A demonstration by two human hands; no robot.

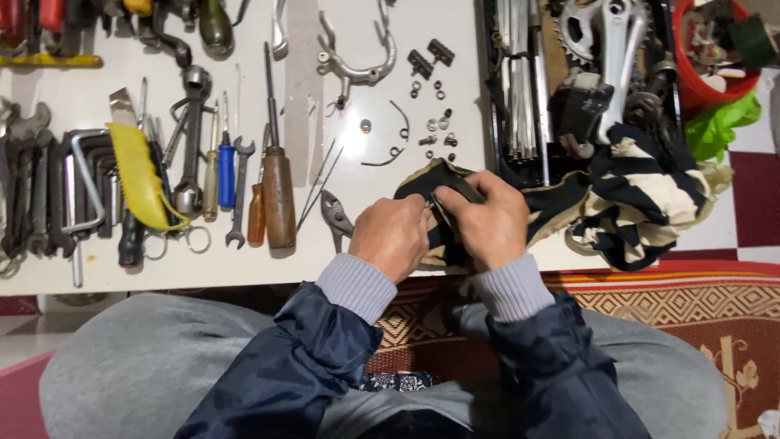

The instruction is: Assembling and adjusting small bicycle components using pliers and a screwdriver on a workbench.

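A white desk [382, 268] carries everything, and the person sits before it with grey-trousered knees just under its near edge. A black-and-cream striped cloth [642, 203] sprawls over the desk's right part and runs left to the hands at the near edge. Behind the cloth, a tray of bicycle parts holds a silver crank with chainring [605, 36], and a red tub [703, 85] stands at the far right corner. The left hand [392, 236] and right hand [487, 221] meet side by side over the bunched end of the cloth, fingers curled and clamped on it around a small dark metal part [445, 207], which the cloth mostly hides. Left of the hands lie grey pliers [335, 215], a wooden-handled screwdriver [276, 175] and a yellow tyre lever [140, 175]. Farther back rest a silver brake caliper arm [357, 57] and scattered small nuts and washers [435, 130].
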